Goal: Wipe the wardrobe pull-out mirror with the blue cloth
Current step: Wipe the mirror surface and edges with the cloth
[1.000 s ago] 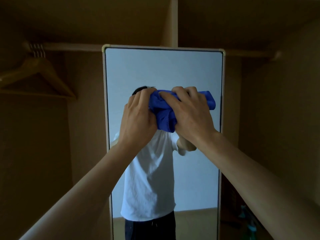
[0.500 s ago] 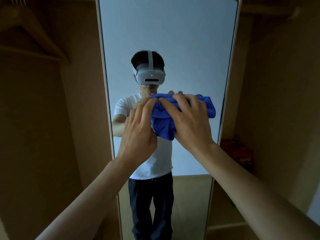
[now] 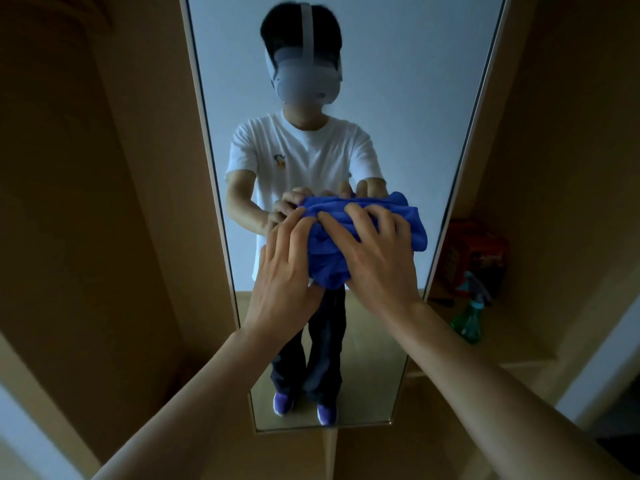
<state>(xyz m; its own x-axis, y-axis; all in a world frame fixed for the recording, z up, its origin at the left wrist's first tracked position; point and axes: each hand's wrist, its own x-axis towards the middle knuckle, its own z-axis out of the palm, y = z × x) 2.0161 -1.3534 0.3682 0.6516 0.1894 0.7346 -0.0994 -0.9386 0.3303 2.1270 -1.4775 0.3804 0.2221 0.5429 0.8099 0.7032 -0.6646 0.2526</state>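
The tall pull-out mirror (image 3: 398,98) stands straight ahead in its pale frame and reflects a person in a white shirt. A bunched blue cloth (image 3: 329,254) is pressed against the glass at about mid-height. My left hand (image 3: 284,271) lies with straight fingers on the cloth's left edge. My right hand (image 3: 377,261) covers the right part of the cloth, its fingers bent over the bundle. Both thumbs are hidden behind the cloth.
Wooden wardrobe panels (image 3: 104,202) close in on both sides of the mirror. On a shelf to the right stand a green spray bottle (image 3: 472,317) and a red box (image 3: 474,251). The mirror's bottom edge (image 3: 322,427) is low in view.
Both hands have slid the cloth down the glass from near the top to mid-height. My view has tilted down, so the hanger and rail are out of sight.
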